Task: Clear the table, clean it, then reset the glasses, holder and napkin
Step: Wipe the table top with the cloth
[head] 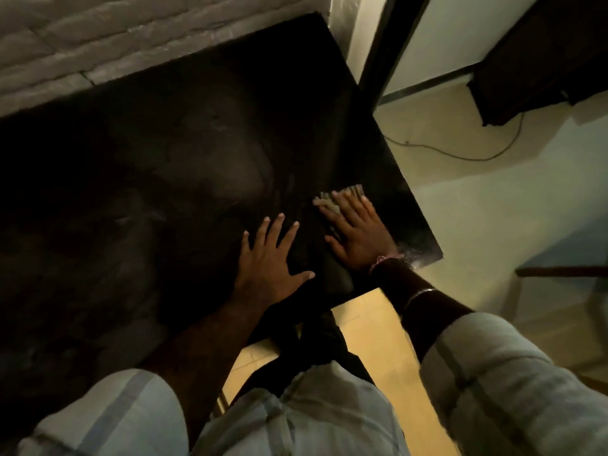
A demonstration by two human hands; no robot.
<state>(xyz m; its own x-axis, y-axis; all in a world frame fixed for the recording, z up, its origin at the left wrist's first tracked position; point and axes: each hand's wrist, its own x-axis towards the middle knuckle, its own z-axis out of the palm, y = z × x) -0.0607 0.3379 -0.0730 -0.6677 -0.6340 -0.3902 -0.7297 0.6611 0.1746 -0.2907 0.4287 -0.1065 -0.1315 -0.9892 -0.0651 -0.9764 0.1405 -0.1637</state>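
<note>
Dim light falls on a dark table set against a pale brick wall. Near its right corner the right hand presses flat, fingers spread, on a light cloth; the left hand rests open on the bare top just beside it, holding nothing. No glasses, holder or napkin are in view. Risk, as I judge it: the cloth sits near the edge, so a wide stroke could carry it or crumbs off onto the floor, where a cable trails
</note>
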